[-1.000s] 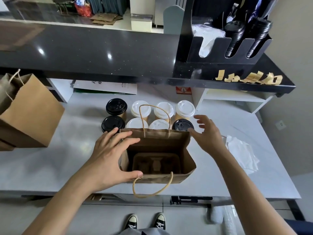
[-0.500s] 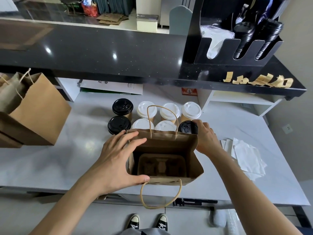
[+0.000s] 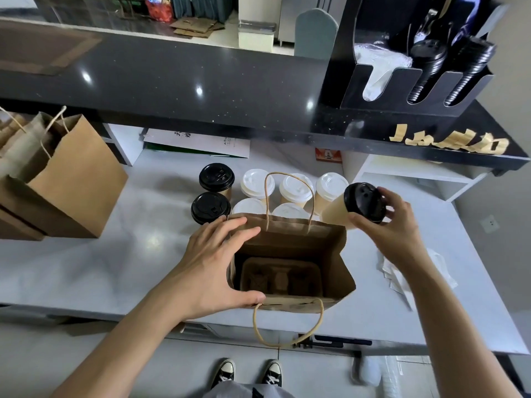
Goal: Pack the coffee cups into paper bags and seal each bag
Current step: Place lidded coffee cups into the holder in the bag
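Observation:
An open brown paper bag (image 3: 339, 262) stands on the white counter (image 3: 129, 254), with a cardboard cup tray (image 3: 280, 275) at its bottom. My left hand (image 3: 212, 262) holds the bag's left rim, thumb at the near edge and fingers at the far edge. My right hand (image 3: 390, 225) grips a black-lidded coffee cup (image 3: 356, 205), lifted and tilted above the bag's far right corner. Behind the bag stand two black-lidded cups (image 3: 214, 191) and several white-lidded cups (image 3: 296, 189), partly hidden by the bag.
More brown paper bags (image 3: 69, 179) stand at the counter's left. White napkins (image 3: 402, 271) lie to the right of the bag. A black raised counter (image 3: 172, 81) with a lid holder (image 3: 416, 81) runs behind. A white shelf (image 3: 408, 173) sits at back right.
My right hand closed around the black-lidded cup behind the bag's right corner and lifted it up and to the right, tilting it. My left hand stayed on the bag's rim.

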`<action>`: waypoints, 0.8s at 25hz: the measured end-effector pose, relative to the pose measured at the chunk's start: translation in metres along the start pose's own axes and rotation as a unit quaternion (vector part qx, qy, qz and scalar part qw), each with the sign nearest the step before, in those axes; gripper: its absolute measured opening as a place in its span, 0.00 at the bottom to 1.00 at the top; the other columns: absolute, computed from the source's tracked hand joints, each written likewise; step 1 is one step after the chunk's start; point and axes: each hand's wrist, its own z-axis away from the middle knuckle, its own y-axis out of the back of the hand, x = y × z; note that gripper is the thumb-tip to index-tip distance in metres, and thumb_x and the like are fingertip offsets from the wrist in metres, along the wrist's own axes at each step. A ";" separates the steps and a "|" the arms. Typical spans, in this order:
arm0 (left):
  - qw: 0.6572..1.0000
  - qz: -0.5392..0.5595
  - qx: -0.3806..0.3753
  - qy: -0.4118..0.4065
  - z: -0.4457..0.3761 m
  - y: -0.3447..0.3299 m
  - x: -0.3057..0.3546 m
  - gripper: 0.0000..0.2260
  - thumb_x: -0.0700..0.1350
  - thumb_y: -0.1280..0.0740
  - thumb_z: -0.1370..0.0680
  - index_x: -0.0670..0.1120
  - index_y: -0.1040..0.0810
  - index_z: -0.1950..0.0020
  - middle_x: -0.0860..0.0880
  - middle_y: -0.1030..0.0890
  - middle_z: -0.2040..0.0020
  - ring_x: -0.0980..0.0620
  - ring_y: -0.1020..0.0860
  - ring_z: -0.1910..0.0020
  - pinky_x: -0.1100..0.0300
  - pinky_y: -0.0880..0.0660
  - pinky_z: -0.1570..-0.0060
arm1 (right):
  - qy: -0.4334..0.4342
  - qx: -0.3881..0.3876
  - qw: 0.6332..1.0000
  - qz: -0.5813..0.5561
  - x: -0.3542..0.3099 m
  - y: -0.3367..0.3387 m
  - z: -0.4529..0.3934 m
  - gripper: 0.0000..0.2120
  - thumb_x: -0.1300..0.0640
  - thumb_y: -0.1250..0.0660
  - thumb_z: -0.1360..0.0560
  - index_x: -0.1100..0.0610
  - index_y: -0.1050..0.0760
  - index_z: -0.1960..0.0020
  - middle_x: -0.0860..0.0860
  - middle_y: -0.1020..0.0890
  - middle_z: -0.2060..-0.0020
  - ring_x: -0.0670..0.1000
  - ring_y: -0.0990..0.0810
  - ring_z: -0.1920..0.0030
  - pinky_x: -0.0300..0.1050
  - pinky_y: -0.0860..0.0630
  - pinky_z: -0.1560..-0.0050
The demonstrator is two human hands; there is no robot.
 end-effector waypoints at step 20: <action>0.999 0.034 0.004 0.003 -0.004 -0.003 0.000 0.56 0.71 0.27 0.37 0.63 0.56 0.18 0.67 0.51 0.21 0.61 0.57 0.20 0.57 0.53 0.21 | 0.253 -0.261 0.926 -0.108 -0.104 0.011 0.077 0.42 0.48 0.22 0.31 0.47 0.37 0.21 0.48 0.26 0.30 0.55 0.23 0.33 0.57 0.25 0.35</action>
